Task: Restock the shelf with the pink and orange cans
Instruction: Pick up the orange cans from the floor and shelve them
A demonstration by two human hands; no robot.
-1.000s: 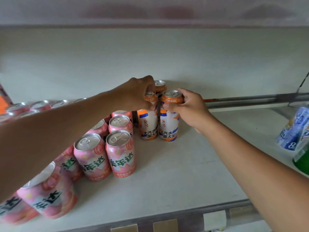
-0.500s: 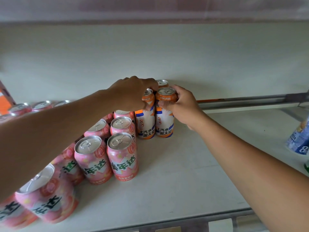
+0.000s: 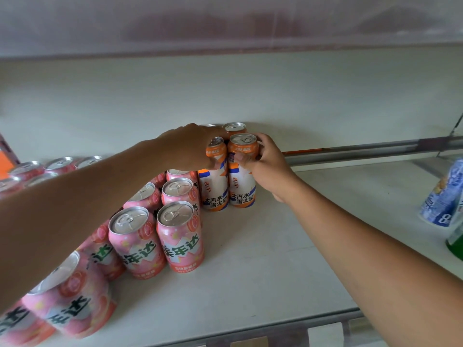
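Your left hand grips one orange can, your right hand a second orange can, side by side mid-frame on the shelf. Pink cans stand lower left; more room looks unfilled.

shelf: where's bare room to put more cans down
Bare shelf spans from the pink cans and orange cans rightward to the blue pack, and forward to the front rail. Crowded: the left side, packed with pink cans, and the orange cluster, where the left hand and right hand each grip a can.
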